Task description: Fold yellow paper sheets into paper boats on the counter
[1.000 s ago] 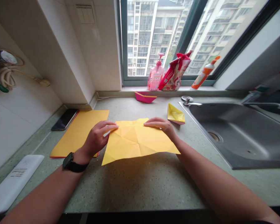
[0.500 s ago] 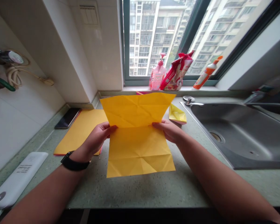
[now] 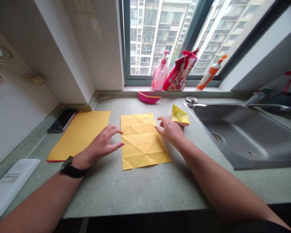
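Observation:
A creased yellow paper sheet (image 3: pixel 142 140) lies flat and unfolded on the speckled counter (image 3: pixel 145 191) in front of me. My left hand (image 3: pixel 102 144), with a black watch on the wrist, hovers at the sheet's left edge with fingers spread, holding nothing. At the sheet's right edge my right hand (image 3: pixel 170 130) is open too, its fingertips just touching or just above the paper.
A stack of yellow sheets (image 3: pixel 81 134) lies to the left beside a phone (image 3: pixel 62 120). A folded yellow boat (image 3: pixel 180 115) and a pink boat (image 3: pixel 148 97) sit behind. A steel sink (image 3: pixel 247 136) is on the right; bottles (image 3: pixel 159 76) and a red bag (image 3: pixel 179 72) line the sill. A white device (image 3: pixel 11 186) is near left.
The sheet was lifted and unfolded upright between both hands, then laid flat on the counter. Both hands have let go and opened.

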A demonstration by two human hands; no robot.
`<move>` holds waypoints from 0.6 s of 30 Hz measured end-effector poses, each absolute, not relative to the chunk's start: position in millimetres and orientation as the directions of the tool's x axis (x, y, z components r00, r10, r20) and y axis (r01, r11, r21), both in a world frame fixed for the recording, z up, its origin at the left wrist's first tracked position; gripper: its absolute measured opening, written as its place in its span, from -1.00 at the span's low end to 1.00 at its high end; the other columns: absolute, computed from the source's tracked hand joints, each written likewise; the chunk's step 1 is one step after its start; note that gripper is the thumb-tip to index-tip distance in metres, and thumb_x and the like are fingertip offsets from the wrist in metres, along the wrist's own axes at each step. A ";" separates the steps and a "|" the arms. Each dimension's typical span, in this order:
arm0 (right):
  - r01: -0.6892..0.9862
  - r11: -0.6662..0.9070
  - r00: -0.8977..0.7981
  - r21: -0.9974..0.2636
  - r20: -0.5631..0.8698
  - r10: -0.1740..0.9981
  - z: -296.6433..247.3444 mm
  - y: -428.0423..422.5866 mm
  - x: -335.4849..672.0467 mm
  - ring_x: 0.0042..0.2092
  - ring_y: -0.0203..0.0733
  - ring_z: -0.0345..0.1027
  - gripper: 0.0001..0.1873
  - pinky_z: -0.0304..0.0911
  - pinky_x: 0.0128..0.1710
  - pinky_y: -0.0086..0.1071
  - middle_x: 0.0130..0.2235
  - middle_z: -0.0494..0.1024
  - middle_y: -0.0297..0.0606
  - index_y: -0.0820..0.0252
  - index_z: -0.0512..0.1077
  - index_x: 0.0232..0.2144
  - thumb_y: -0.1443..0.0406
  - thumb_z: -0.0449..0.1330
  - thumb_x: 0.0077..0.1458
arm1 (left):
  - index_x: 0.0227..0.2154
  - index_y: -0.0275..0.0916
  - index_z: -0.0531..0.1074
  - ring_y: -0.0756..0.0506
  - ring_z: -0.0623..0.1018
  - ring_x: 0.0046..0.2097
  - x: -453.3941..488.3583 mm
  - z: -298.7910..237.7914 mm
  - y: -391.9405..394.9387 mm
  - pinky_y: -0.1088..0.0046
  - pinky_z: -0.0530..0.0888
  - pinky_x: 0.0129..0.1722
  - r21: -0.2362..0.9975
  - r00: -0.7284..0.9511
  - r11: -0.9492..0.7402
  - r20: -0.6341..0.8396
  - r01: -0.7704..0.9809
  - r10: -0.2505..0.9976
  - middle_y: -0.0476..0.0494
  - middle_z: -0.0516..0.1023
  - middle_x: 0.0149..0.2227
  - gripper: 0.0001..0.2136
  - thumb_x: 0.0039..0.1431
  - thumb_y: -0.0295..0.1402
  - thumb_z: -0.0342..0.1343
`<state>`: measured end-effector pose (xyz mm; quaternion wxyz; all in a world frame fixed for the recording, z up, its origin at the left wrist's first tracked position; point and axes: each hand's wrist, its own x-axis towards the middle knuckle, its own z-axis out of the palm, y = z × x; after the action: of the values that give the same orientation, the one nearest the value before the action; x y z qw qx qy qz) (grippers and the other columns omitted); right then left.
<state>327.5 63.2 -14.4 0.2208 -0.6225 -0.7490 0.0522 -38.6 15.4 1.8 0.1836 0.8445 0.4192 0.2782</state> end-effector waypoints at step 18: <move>0.789 0.529 -0.499 -0.313 0.178 0.848 -22.0 63.8 315.7 0.23 0.13 0.56 -0.71 0.42 0.29 0.05 0.23 0.66 -0.06 0.01 0.70 0.10 0.22 0.37 0.38 | -0.08 -0.04 0.70 -0.36 0.44 0.46 -32.3 11.6 -2.5 -0.18 0.22 0.57 0.504 0.850 -0.777 0.145 0.377 0.507 -0.18 0.54 0.38 -0.80 0.27 -0.24 0.50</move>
<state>315.7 63.8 -22.0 0.1560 -0.4756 -0.8604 0.0955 -32.3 -2.5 11.6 0.2352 0.9325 0.2369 0.1376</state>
